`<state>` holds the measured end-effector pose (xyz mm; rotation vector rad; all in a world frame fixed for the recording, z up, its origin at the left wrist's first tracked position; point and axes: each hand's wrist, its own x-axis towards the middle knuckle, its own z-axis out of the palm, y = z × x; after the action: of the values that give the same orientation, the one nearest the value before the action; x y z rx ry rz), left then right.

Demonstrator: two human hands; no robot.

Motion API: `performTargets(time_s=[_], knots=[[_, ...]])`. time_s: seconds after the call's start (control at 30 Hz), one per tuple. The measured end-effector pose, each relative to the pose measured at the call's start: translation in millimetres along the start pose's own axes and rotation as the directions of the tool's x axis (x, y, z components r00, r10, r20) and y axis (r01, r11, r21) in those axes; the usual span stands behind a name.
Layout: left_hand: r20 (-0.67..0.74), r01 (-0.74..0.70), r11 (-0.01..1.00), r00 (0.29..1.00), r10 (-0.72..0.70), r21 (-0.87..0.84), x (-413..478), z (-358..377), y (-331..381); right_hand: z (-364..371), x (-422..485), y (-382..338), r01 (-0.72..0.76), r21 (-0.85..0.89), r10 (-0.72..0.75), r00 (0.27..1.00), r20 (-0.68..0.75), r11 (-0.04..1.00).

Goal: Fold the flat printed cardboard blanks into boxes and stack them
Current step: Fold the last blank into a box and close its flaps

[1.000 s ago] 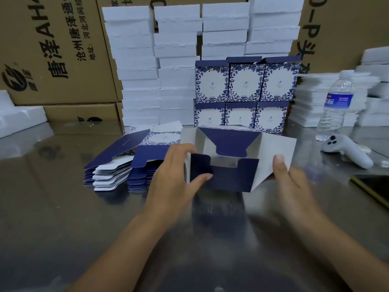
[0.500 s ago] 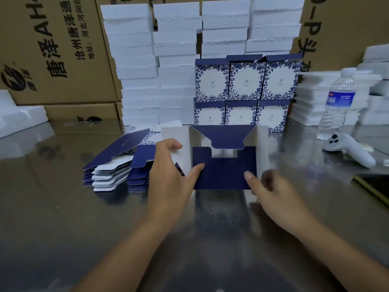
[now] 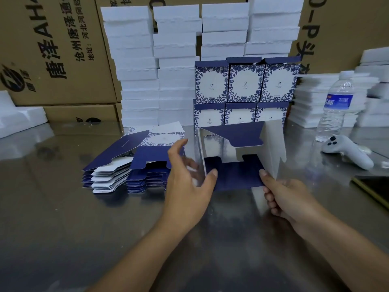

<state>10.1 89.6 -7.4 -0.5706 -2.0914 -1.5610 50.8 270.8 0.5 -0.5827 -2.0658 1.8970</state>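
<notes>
A half-folded navy and white box (image 3: 237, 144) stands open toward me on the steel table (image 3: 84, 228). Its side walls are upright, a navy flap hangs at the top and another lies at the bottom. My left hand (image 3: 189, 186) grips the left wall, thumb on the bottom flap. My right hand (image 3: 288, 199) pinches that flap's right corner, fingers curled below. A pile of flat blanks (image 3: 134, 165) lies just left of my left hand. Finished floral boxes (image 3: 244, 85) are stacked in two rows behind.
Tall stacks of white foam blocks (image 3: 136, 66) and brown cartons (image 3: 52, 49) line the back. To the right stand a water bottle (image 3: 336, 106) and a white controller (image 3: 349, 152). A dark phone (image 3: 374, 190) lies at the right edge.
The box's right side panel swung upright. My right hand dropped from that panel to the bottom flap's right corner. My left hand's fingers spread around the left wall.
</notes>
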Motion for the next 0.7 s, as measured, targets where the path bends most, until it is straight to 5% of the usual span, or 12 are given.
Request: performTargets(time_s=[0.1,0.2,0.7], knots=[[0.213,0.352,0.935,0.918,-0.335,-0.046,-3,5,-2,2,0,2,-0.010,-0.001,0.010,1.000,0.009,1.000],[0.306,0.558,0.801,0.818,-0.487,-0.216,-6,9,1,6,-2,1,-0.003,0.015,0.003,1.000,0.013,1.000],[0.473,0.767,0.407,0.632,-0.614,-0.496,-9,13,16,12,-15,-6,-0.180,0.123,0.157,0.972,0.173,0.976]])
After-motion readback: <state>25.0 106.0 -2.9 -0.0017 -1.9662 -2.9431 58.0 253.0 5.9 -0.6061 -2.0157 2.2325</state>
